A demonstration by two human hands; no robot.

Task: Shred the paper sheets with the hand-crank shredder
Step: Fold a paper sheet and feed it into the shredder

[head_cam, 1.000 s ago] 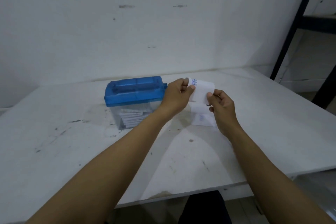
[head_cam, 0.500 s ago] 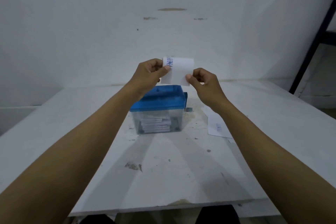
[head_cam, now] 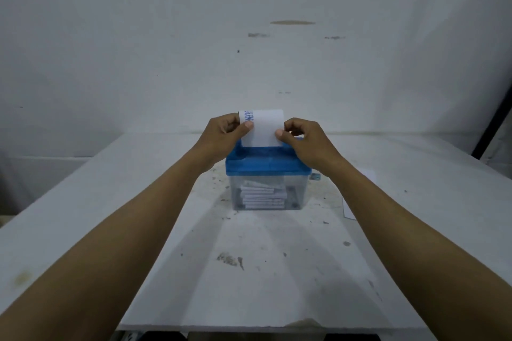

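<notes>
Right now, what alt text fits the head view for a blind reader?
The left hand and right hand pinch a white paper sheet upright over the blue-topped shredder on a white table; paper pieces lie in its clear bin.

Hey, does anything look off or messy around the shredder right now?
Mostly grime: dark specks and stains litter the table around the shredder. The paper pieces in its clear bin lie wide and flat, not as thin strips. The held sheet looks straight.

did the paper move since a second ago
Yes. The paper went from right of the shredder to just above its top.
</notes>
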